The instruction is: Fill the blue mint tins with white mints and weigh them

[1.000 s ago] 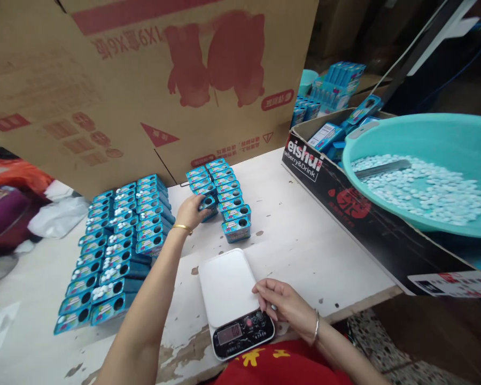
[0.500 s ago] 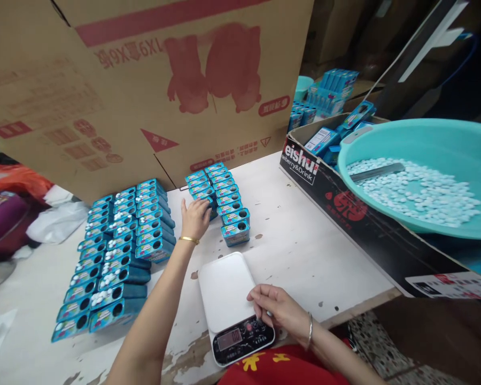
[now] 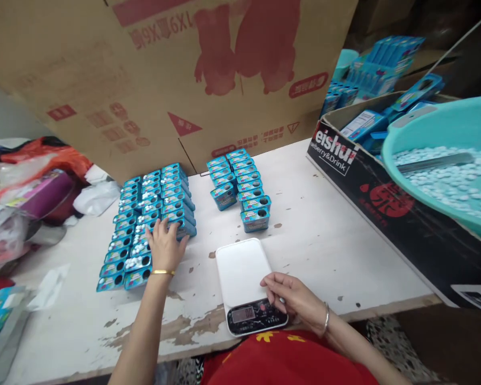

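My left hand [image 3: 167,248] reaches over the left group of small blue boxes [image 3: 134,278], fingers spread, touching or just above the front of its right-hand column. Each box has a round dark hole on top, and white tablets lie on many of the tops. Beside the right edge of the white kitchen scale [image 3: 242,267], my right hand [image 3: 292,297] is curled closed; a small white tablet [image 3: 281,300] shows among its fingers. The scale's plate is bare and its display reads 0.0. Behind the scale, a second, two-column group of blue boxes [image 3: 255,218] stands upright.
A large cardboard carton [image 3: 144,69] walls off the back. At the right, a black printed carton [image 3: 369,192] holds blue boxes, with a turquoise basin [image 3: 433,117] of white tablets and a metal scoop [image 3: 436,162] on it. Plastic bags [image 3: 96,199] lie at the left.
My left hand has moved left and nearer, from the second group of boxes to the left group. My right hand stays by the scale. The view has shifted left.
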Available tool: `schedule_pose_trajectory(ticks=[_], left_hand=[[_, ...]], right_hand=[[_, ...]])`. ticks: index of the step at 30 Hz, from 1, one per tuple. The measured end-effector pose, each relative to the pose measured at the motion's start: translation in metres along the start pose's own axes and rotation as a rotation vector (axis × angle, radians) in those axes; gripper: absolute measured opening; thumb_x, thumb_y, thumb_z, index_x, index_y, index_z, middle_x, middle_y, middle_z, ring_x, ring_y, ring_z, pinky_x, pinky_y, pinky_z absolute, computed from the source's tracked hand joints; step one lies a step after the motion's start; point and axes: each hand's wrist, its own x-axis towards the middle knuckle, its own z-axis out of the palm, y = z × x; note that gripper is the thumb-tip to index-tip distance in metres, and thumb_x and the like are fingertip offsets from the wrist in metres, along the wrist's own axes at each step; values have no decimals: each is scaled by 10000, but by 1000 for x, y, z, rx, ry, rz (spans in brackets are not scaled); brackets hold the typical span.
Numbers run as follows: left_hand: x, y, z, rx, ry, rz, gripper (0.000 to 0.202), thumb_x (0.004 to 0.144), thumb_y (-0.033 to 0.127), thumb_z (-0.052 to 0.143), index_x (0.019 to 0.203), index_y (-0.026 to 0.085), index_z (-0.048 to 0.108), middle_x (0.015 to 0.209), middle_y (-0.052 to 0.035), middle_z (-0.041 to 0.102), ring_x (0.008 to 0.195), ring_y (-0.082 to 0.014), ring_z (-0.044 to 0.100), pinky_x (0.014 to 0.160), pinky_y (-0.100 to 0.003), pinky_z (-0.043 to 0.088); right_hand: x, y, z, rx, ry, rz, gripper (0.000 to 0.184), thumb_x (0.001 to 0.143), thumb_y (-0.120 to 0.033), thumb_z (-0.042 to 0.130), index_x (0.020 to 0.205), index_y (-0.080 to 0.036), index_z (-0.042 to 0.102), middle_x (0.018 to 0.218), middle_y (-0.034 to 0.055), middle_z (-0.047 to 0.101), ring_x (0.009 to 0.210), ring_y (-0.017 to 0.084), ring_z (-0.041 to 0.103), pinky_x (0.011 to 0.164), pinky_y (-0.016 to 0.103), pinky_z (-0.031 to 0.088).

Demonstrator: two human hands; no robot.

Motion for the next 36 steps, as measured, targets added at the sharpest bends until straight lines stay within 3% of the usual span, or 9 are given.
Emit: schedule_pose_trajectory(ticks=[5,9,13,17,20,24,29,32,36], left_hand=[[-2,8,-7,46,-52,112,120,870,228,520,838,176,623,1373,-152,505,1360,-367,359,1124,-656,145],[-9,39,-49,-61,-51,235,193,921,289,474,828,169,594,1135,-139,618,1067,-284,583,957,-482,448],[-26,86,-83,-152,-137,439,197,928,309,485,845,164,588,1069,-115,616,909,-231,597,755,-356,493],[-34,131,-84,-144,-285,612,167,923,294,509,857,168,597,990,-88,633,841,-212,598,694,-335,471],[-32,146,-77,-124,-366,654,126,907,272,536,872,168,599,974,-84,644,845,-222,609,696,-348,472],[-31,133,-77,-339,-266,605,246,881,352,588,1047,173,559,1154,-106,622,1008,-249,599,819,-388,492],[-50,88,-79,-602,1,256,255,897,390,561,1035,175,569,1015,-68,652,967,-193,617,859,-328,490],[-76,63,-69,-623,-5,42,227,888,385,567,971,177,605,919,-37,666,835,-159,631,781,-288,494],[-112,43,-46,-641,-80,-99,244,875,410,565,902,175,625,854,-27,675,767,-149,629,744,-278,491]], right_hand=[[-12,-9,3,59,14,-15,465,658,-544,768,839,-148,606,632,-36,576,414,15,369,400,180,170],[-22,-13,-12,234,131,-66,406,613,-440,840,801,-146,633,694,-19,597,521,35,488,427,150,328],[-27,-9,-29,340,301,-94,342,599,-273,867,826,-154,642,745,7,650,649,72,607,554,143,482],[-31,-5,-34,338,336,-76,305,642,-129,817,881,-155,630,814,57,708,795,124,688,698,177,548],[-35,-4,-34,296,289,-88,279,658,-153,815,857,-152,621,824,73,725,801,131,700,706,186,552],[-40,-3,-37,241,271,-106,325,617,-249,854,832,-151,631,815,65,732,791,129,699,679,184,537],[-46,-6,-42,58,298,-120,378,587,-356,856,822,-143,650,718,50,722,644,103,648,661,225,515],[-47,-14,-42,-88,244,-147,382,597,-385,834,836,-147,653,722,27,702,553,76,578,581,233,478],[-45,-32,-33,-317,196,-200,347,650,-417,775,819,-147,639,663,13,667,505,74,518,527,244,436]])
